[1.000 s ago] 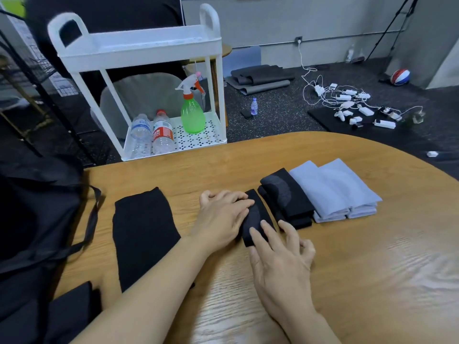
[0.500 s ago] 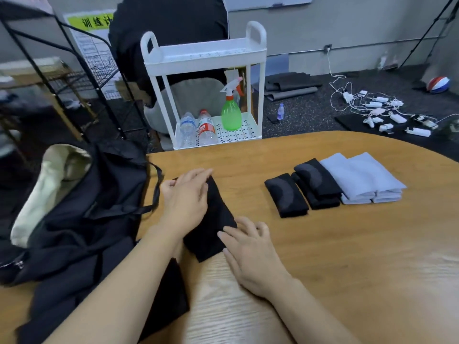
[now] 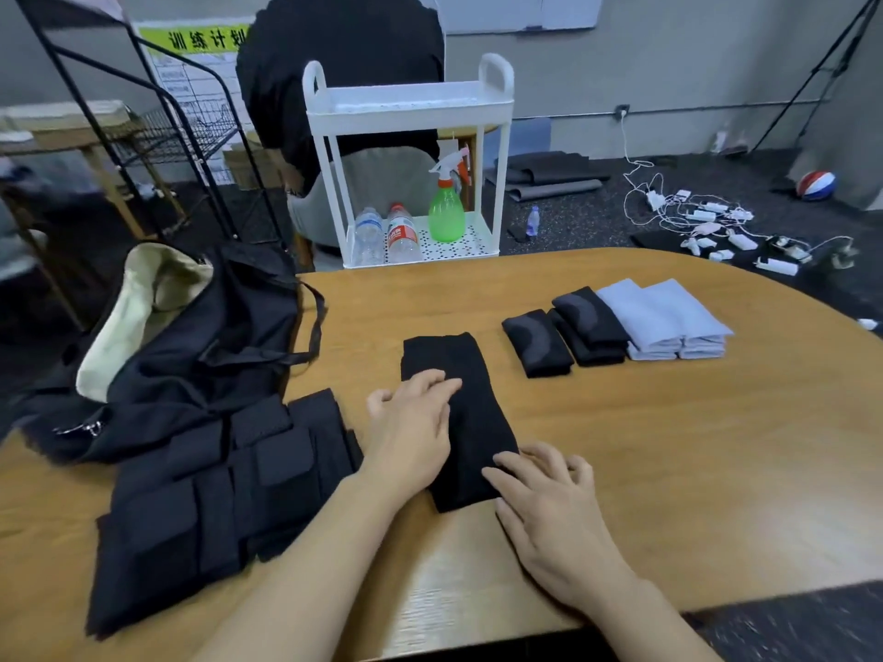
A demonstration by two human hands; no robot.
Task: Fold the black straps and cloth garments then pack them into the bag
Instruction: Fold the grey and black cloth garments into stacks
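A black bag (image 3: 191, 346) slumps at the left of the surface (image 3: 669, 446), black straps (image 3: 215, 494) just before it. The left hand (image 3: 411, 432) lies flat on a long black cloth (image 3: 458, 408) — fingers released — while the right hand (image 3: 549, 513), likewise released, touches its near end. Folded garments (image 3: 616, 322) sit further right.

Both bare forearms reach forward from the lower edge of the view toward the black cloth (image 3: 458, 413). The left hand (image 3: 411, 432) lies palm down on the cloth's left side, fingers straight and close together, pointing up and to the right. The right hand (image 3: 544, 508) lies flat at the cloth's near right corner, fingers spread, their tips touching its edge.
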